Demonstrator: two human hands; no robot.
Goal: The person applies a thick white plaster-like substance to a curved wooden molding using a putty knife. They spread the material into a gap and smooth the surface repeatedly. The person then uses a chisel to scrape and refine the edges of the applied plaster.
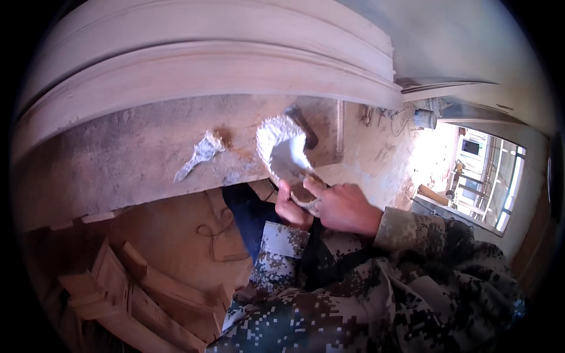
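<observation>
In the head view, our left hand [293, 213] grips the near side of a white-crusted, hollow container [274, 140], thumb up against its rim, and the container is held before us, its far end over the edge of the brown counter [112, 162]. Our right hand [351, 207] is bent at the container's right near edge, index finger reaching to the rim; we cannot tell whether it grips the wall or something small inside. A dark object [306, 130] shows just behind the container, and a white-caked scraper-like tool [203, 155] lies to its left on the counter. Beyond run pale mouldings [235, 73]; below left, we see wooden pieces [141, 294] and a loose cord [206, 235] on the floor [168, 241].
</observation>
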